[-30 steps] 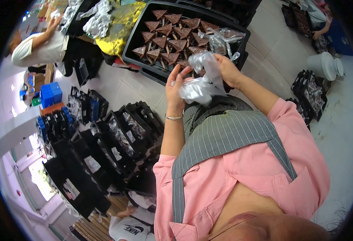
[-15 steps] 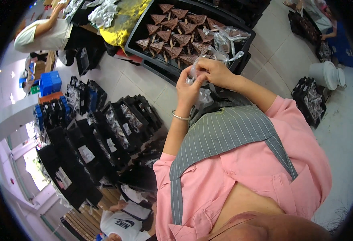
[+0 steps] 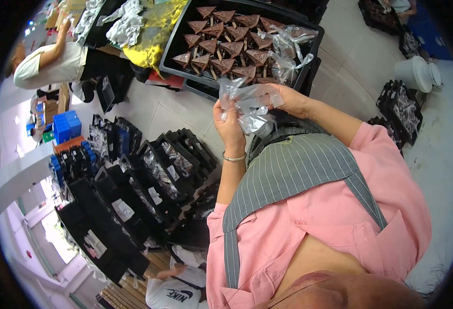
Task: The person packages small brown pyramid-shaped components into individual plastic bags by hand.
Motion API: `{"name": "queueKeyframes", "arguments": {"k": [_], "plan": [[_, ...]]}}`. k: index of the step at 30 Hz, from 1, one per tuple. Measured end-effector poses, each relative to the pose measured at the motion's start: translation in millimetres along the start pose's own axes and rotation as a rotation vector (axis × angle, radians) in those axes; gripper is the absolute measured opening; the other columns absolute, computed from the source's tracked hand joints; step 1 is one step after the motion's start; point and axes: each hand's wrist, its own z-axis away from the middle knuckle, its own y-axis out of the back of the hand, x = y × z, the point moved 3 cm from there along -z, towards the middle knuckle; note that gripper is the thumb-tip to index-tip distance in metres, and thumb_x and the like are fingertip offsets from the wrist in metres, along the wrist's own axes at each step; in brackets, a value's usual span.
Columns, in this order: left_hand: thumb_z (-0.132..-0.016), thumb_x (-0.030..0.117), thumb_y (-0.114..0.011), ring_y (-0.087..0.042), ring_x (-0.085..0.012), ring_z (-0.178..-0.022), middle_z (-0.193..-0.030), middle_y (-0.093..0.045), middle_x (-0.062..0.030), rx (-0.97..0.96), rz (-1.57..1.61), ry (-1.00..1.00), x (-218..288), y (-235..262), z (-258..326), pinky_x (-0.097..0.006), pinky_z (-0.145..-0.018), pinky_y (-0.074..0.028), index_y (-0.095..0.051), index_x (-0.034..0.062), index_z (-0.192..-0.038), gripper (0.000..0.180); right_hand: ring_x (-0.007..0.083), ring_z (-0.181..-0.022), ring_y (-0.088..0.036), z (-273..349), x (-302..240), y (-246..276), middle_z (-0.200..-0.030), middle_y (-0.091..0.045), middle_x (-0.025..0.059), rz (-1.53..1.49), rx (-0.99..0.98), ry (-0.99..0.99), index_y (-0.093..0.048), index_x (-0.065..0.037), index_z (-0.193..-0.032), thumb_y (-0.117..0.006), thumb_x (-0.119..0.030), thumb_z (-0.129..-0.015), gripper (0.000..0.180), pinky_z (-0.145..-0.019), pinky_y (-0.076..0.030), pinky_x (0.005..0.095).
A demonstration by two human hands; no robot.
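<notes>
A worker in a pink shirt and grey striped apron holds a bunch of clear plastic bags (image 3: 249, 105) at chest height with both hands, just in front of a black tray (image 3: 309, 56) of brown cone-shaped pieces on sticks (image 3: 225, 49). The left hand (image 3: 229, 126), a thin bangle at its wrist, has its fingers closed round the lower left side of the crumpled film, while the right hand (image 3: 288, 100) pinches the upper right edge of the bags between thumb and fingers, so that both hands grip the same bunch. More loose clear wrappers (image 3: 291, 49) lie at the right end of the tray, among the cones. Beside the tray, to its left, lies a sheet of shiny yellow foil (image 3: 152, 31) with a pile of white wrapping (image 3: 123, 23) beyond it. Stacks of black trays (image 3: 149, 180) holding wrapped pieces stand on the pale tiled floor at the worker's left, near a blue crate (image 3: 64, 126). Another person in a white shirt (image 3: 49, 64) bends over at the upper left, and a white bucket (image 3: 417, 72) stands at the upper right.
</notes>
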Motion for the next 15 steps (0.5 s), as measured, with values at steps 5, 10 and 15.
{"name": "queueKeyframes", "arguments": {"k": [5,10,15], "plan": [[-0.085,0.004,-0.054,-0.048,-0.0050,-0.069,-0.101,-0.057,-0.0056,-0.118,-0.028,-0.056,17.8,0.3,8.2,-0.018,-0.061,-0.040,-0.043,0.0070,-0.120,0.037,0.0073,-0.087,-0.051,3.6,-10.8,-27.3,-0.099,-0.056,-0.0034,0.126,-0.009,0.148,-0.054,-0.008,-0.110,-0.060,-0.024,-0.083,0.032,-0.074,-0.040,0.0215],[-0.084,0.001,-0.051,-0.042,-0.0031,-0.061,-0.105,-0.058,-0.0125,-0.258,0.168,0.070,20.6,14.1,10.6,-0.015,-0.053,-0.036,-0.039,0.0079,-0.126,0.044,0.0111,-0.091,-0.056,-13.6,14.6,-19.8,-0.096,-0.059,-0.0030,-0.289,0.251,0.005,-0.056,-0.011,-0.100,-0.058,-0.020,-0.084,0.018,-0.078,-0.044,0.0273],[-0.084,-0.001,-0.047,-0.046,-0.0061,-0.070,-0.108,-0.055,-0.0110,0.039,0.212,0.351,-2.0,67.9,0.7,-0.018,-0.060,-0.039,-0.037,0.0044,-0.125,0.042,0.0103,-0.080,-0.056,-5.2,-1.9,-35.5,-0.087,-0.060,0.0009,0.171,0.482,0.223,-0.061,-0.006,-0.092,-0.050,-0.011,-0.087,0.013,-0.072,-0.045,0.0246]]}}
